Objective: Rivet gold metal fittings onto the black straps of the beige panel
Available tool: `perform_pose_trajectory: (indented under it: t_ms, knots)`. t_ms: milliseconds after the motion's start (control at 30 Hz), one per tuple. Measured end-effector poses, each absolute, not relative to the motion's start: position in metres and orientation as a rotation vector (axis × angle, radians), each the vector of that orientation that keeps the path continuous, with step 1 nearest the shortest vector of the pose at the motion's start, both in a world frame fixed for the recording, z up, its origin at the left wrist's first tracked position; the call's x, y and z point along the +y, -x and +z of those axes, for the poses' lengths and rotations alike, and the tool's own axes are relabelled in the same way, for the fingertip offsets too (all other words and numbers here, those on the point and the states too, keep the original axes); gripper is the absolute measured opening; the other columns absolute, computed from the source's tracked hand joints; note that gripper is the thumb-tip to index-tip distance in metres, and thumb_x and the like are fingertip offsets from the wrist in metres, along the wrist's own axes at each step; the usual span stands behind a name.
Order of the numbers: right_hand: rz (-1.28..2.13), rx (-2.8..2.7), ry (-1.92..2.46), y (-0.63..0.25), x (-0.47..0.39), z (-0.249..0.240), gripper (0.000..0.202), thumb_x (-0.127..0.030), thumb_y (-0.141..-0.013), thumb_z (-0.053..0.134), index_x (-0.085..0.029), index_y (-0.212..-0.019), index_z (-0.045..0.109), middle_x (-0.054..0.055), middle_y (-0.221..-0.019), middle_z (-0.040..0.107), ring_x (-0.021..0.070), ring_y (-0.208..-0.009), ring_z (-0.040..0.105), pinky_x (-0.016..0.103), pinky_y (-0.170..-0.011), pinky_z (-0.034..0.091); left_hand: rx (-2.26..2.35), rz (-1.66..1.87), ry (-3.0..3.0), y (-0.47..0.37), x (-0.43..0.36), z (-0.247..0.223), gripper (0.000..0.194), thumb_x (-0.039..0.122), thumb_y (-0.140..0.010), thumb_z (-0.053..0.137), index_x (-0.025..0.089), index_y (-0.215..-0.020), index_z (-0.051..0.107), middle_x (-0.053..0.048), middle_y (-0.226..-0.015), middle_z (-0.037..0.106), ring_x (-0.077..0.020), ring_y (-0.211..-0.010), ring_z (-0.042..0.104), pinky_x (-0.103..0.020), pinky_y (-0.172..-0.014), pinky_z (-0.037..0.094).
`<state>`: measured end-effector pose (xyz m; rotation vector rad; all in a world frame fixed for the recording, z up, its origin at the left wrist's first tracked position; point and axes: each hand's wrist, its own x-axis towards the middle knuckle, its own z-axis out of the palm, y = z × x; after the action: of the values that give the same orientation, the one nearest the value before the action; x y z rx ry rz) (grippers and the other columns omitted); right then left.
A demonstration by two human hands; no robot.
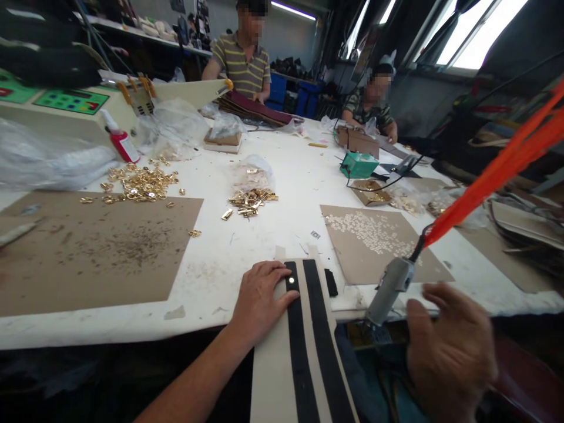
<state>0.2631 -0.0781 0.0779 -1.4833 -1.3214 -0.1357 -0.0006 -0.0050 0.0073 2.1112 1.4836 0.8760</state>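
My left hand (pixel 261 298) rests on the end of a long pale panel (pixel 271 376) with two black strips, its thumb and fingertips at the edge of the left strip (pixel 296 329). Between thumb and fingers, a small shiny round piece (pixel 291 280) sits on that strip. The thumb and fingers are apart. My right hand (pixel 452 346), slightly blurred, is raised at the lower right with thumb and fingers spread and nothing between them. Just left of it, a grey tool (pixel 391 288) hangs from an orange cord (pixel 493 170), not touching the hand.
A white table (pixel 291 170) carries gold fittings (pixel 147 183), gold plates (pixel 251 202), and brown boards (pixel 176 258) with scattered bits. A red bottle (pixel 123 144) and green box (pixel 359 165) stand farther back. Two people (pixel 244 61) work across the table.
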Motion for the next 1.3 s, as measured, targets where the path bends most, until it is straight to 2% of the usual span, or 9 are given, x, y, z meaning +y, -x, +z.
perform_pose_trajectory:
  t_ms: [67,100,200,400,633,867,1300]
  knots:
    - [0.119,-1.715,1.375,-0.238,-0.061,0.077,0.025,-0.027,-0.092,0.069,-0.023,-0.117,0.070,0.006,-0.105,0.069,0.0188,-0.094,0.067,0.032,-0.086,0.054,1.483,0.886,-2.115,0.001,-0.005,0.008,0.038,0.033,-0.081,0.084,0.028,-0.117,0.071,-0.002,-0.129,0.067,-0.0262,-0.125,0.056,-0.047,-0.107,0.042]
    - [0.321,-1.888,1.370,-0.226,-0.049,0.073,0.019,-0.027,-0.095,0.065,-0.023,-0.112,0.073,0.005,-0.100,0.069,0.0177,-0.089,0.067,0.029,-0.080,0.054,1.489,0.892,-2.113,0.001,-0.005,0.008,0.039,0.033,-0.080,0.085,0.028,-0.116,0.071,-0.002,-0.128,0.067,-0.0263,-0.125,0.056,-0.047,-0.106,0.042]
    - [0.679,-2.091,1.490,-0.198,-0.011,0.055,0.016,-0.027,-0.094,0.065,-0.025,-0.106,0.076,0.003,-0.094,0.069,0.0169,-0.085,0.065,0.029,-0.077,0.051,1.493,0.900,-2.096,0.001,-0.005,0.007,0.041,0.031,-0.078,0.087,0.027,-0.116,0.071,-0.002,-0.127,0.068,-0.0259,-0.124,0.057,-0.046,-0.106,0.043]
    - [0.708,-2.266,1.559,-0.186,0.020,0.041,0.013,-0.024,-0.094,0.065,-0.026,-0.095,0.077,0.001,-0.094,0.068,0.0158,-0.092,0.063,0.029,-0.084,0.045,1.466,0.913,-2.075,0.002,-0.006,0.006,0.044,0.032,-0.077,0.088,0.026,-0.117,0.069,-0.002,-0.128,0.067,-0.0259,-0.123,0.056,-0.046,-0.105,0.043]
    - [0.876,-2.339,1.727,-0.185,0.038,0.060,0.007,-0.023,-0.085,0.068,-0.025,-0.087,0.075,-0.002,-0.087,0.072,0.0139,-0.079,0.061,0.026,-0.070,0.038,1.471,0.881,-2.069,0.002,-0.004,0.007,0.045,0.032,-0.076,0.088,0.026,-0.117,0.069,-0.003,-0.128,0.067,-0.0274,-0.125,0.056,-0.047,-0.105,0.042]
    - [1.072,-2.467,1.693,-0.181,0.059,0.068,0.007,-0.021,-0.080,0.066,-0.023,-0.080,0.073,-0.002,-0.075,0.070,0.0126,-0.068,0.058,0.026,-0.063,0.035,1.474,0.873,-2.055,0.002,-0.004,0.006,0.046,0.033,-0.075,0.088,0.026,-0.117,0.069,-0.003,-0.128,0.067,-0.0276,-0.125,0.056,-0.047,-0.105,0.042]
    - [0.949,-2.209,1.610,-0.189,0.032,0.048,0.007,-0.012,-0.077,0.066,-0.019,-0.075,0.066,-0.005,-0.070,0.062,0.0093,-0.063,0.053,0.023,-0.060,0.036,1.476,0.892,-2.078,0.001,0.000,0.005,0.045,0.028,-0.075,0.088,0.025,-0.115,0.069,-0.004,-0.127,0.068,-0.0278,-0.123,0.057,-0.047,-0.104,0.043]
